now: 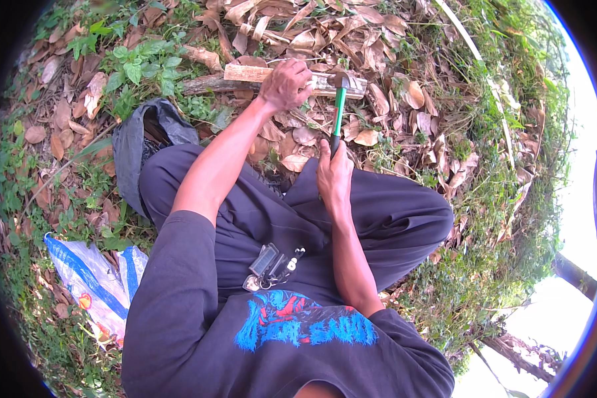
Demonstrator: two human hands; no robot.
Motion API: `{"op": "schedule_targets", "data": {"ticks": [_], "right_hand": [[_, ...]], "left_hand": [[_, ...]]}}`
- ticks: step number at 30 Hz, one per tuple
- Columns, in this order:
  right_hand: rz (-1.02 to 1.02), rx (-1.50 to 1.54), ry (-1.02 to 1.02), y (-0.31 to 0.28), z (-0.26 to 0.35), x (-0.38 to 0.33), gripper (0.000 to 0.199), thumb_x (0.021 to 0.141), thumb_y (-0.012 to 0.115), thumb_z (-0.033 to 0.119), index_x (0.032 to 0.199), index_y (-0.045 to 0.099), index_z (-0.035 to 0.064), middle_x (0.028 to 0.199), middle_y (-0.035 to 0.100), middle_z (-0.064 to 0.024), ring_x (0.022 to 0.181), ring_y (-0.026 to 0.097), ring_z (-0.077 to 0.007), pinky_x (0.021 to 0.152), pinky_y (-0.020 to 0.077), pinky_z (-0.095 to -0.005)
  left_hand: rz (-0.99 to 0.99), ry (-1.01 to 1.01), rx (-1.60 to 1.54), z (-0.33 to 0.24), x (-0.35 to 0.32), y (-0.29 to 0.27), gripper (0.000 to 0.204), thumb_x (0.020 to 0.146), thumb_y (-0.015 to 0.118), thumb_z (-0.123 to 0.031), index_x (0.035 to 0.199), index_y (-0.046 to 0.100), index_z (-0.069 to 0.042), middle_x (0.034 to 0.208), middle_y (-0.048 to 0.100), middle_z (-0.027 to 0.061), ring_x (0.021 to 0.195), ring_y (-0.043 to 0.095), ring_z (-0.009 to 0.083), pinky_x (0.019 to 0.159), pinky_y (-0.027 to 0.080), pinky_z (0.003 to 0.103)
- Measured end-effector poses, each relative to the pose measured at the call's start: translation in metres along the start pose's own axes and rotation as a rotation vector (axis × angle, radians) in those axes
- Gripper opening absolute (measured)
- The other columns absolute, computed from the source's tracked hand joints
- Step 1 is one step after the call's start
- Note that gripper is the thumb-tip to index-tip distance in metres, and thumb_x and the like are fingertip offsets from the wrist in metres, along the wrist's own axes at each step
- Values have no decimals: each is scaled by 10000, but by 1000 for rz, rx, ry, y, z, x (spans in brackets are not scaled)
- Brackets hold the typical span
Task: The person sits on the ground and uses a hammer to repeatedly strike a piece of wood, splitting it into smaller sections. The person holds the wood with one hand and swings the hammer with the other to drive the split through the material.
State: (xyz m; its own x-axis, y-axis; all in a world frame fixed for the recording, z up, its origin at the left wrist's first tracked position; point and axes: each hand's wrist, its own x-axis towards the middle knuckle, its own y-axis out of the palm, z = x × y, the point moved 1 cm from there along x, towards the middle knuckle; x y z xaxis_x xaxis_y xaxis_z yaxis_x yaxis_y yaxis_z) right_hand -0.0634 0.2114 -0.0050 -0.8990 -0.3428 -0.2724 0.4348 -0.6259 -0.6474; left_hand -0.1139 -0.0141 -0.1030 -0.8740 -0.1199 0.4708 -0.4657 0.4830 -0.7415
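Note:
My right hand is wrapped round the dark grip of a claw hammer with a green shaft. The hammer's metal head rests on or just over the right end of a pale strip of wood; whether it touches cannot be told. Over the middle of this strip is my left hand, fingers bent and closed, fingertips toward the hammer head. Anything pinched in those fingers is too small or hidden. A rough, darker branch lies on the ground beside the strip, on my near side.
Dry leaves and green plants cover the ground. A dark bag stands against my left knee. A white and blue plastic sheet lies farther left. On my lap is a bunch of keys with small gadgets.

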Motion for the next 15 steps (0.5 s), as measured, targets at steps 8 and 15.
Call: {"op": "schedule_targets", "data": {"ticks": [8, 15], "right_hand": [[30, 79, 115, -10, -4, -5, 336, 1058, 547, 298, 1063, 532, -38, 688, 585, -269, 624, 570, -464, 592, 407, -533], [29, 158, 147, -24, -10, -11, 336, 1061, 550, 299, 1072, 537, -36, 619, 544, -229, 529, 525, -375, 549, 404, -490]], "left_hand": [[47, 11, 30, 1, -2, -3, 336, 813, 684, -254, 1070, 675, -38, 1036, 614, 114, 1030, 601, 285, 927, 491, 445], [97, -48, 96, -2, -5, -6, 346, 824, 713, -218, 1123, 690, -47, 1140, 602, 111, 1097, 613, 298, 954, 477, 455]]}}
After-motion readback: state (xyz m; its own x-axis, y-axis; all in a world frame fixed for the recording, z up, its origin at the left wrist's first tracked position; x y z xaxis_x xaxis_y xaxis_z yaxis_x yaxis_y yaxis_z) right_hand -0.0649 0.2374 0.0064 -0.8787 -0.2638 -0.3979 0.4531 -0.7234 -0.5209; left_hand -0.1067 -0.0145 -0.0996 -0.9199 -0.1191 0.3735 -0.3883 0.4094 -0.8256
